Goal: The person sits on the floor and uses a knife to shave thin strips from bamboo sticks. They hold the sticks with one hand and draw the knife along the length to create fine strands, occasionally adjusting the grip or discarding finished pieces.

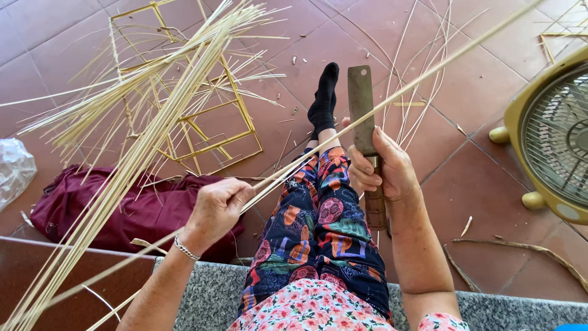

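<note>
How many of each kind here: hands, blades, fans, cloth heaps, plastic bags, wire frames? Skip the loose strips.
Hands: 2, left hand pinching a long bamboo strip, right hand gripping the blade
Blade: 1
Fan: 1
Maroon cloth heap: 1
Plastic bag: 1
Yellow wire frame: 1, another may sit at the top right edge
Total: 7

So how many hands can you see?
2. The left hand pinches a long bamboo strip over the lap; the right hand holds a big knife beside the knee.
</note>
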